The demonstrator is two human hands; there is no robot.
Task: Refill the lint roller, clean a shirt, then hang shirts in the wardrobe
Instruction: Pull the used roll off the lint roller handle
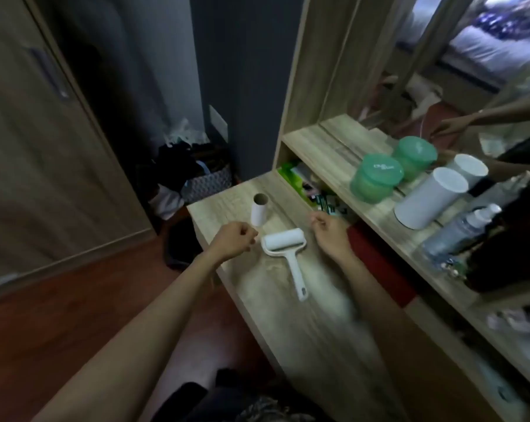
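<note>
- The lint roller (285, 242) lies flat on the wooden table (306, 318), with its drum at the far end and its handle pointing to 5 o'clock.
- A refill roll (258, 213) stands upright at 11 o'clock from the drum, near it but apart, with its hollow core facing up.
- The left hand (231, 240) hovers at 9 o'clock of the drum with its fingers curled in; nothing shows in its grasp.
- The right hand (332, 234) sits at 3 o'clock, also curled, thumb against forefinger, with nothing visible between them.
- On the shelf (327, 153) at 2 o'clock stand a green tub (374, 181) and a white canister (425, 199).
</note>
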